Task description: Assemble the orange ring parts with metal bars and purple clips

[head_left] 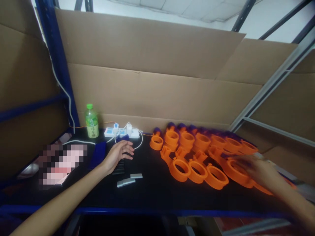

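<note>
My left hand [118, 154] hovers over the black tabletop in front of the power strip, its fingers loosely curved and apart, with nothing visible in them. Below it lie several small silvery metal strips [126, 182], and some dark strips [119, 167] are partly covered by the hand. My right hand [251, 167], smeared by motion, reaches over the orange ring-shaped parts [180, 170] on the right. Its fingers are too blurred to show whether they grip one. These parts stand in rows, each ring with a short bracket; the back ones have dark purple-blue ends.
A green-capped drink bottle [92, 122] stands at the back left, beside a white power strip [110, 132] with plugs and cables. A dark blue flat object [97, 155] and a pixelated device [62, 165] lie left. Cardboard panels [157, 95] and a blue post [57, 62] border the table.
</note>
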`<state>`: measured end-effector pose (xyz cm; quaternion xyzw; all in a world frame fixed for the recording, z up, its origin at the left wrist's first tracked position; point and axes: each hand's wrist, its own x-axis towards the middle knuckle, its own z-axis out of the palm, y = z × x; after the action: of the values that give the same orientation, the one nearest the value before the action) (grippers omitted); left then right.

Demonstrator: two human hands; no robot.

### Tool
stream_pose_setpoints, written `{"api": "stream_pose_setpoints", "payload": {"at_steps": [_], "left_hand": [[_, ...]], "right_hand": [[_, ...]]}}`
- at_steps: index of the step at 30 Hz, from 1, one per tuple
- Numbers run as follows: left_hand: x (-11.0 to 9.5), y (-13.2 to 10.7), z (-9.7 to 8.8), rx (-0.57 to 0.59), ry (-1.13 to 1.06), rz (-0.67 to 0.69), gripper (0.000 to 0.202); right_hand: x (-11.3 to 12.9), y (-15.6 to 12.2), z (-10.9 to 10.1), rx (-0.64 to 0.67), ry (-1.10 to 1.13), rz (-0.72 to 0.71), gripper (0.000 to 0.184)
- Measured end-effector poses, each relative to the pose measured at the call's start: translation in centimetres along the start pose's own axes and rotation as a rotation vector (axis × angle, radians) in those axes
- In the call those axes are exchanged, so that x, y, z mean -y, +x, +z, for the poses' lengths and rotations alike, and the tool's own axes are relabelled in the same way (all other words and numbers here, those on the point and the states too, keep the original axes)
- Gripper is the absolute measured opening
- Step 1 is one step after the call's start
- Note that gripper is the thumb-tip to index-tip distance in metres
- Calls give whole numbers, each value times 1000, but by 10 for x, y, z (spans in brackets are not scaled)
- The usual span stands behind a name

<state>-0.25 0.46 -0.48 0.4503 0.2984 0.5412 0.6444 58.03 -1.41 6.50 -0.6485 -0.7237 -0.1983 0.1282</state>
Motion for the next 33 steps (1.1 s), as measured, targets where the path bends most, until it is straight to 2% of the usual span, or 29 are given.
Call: {"api": "stream_pose_setpoints", "payload": {"at_steps": [3, 5, 8, 10, 12, 15, 17, 19, 22, 25, 29, 33], "left_hand": [[-2, -1, 2, 13, -7, 1, 33], [-4, -3, 5, 37, -9, -3, 32], [-8, -7, 11, 95, 6, -15, 30], [-12, -10, 15, 153, 23, -28, 31], [-15, -13, 19, 229, 30, -43, 36], [-15, -14, 22, 290, -23, -46, 42], [-13, -12, 21, 238, -102, -27, 44], [-10, -8, 17, 119, -155, -2, 46], [-8, -3, 7, -90, -145, 32, 45], [-11, 1, -2, -225, -188, 63, 39], [-20, 0, -5, -235, -303, 40, 36], [-23, -2, -3, -181, -336, 13, 40]], "right_hand": [[12, 3, -22, -50, 38, -50, 35], [35, 4, -36, -148, 55, -93, 32], [100, 6, -53, -317, 226, -123, 29], [156, 9, -59, -341, 453, -117, 26], [214, 16, -59, -277, 712, -113, 24], [293, 32, -47, -95, 957, -163, 24], [334, 43, -32, 62, 1100, -223, 26], [363, 52, -18, 244, 1238, -299, 30], [383, 59, 0, 457, 1428, -338, 36], [377, 59, 11, 560, 1409, -336, 39], [360, 54, 20, 729, 1179, -553, 40], [360, 49, 24, 715, 1011, -678, 41]]}}
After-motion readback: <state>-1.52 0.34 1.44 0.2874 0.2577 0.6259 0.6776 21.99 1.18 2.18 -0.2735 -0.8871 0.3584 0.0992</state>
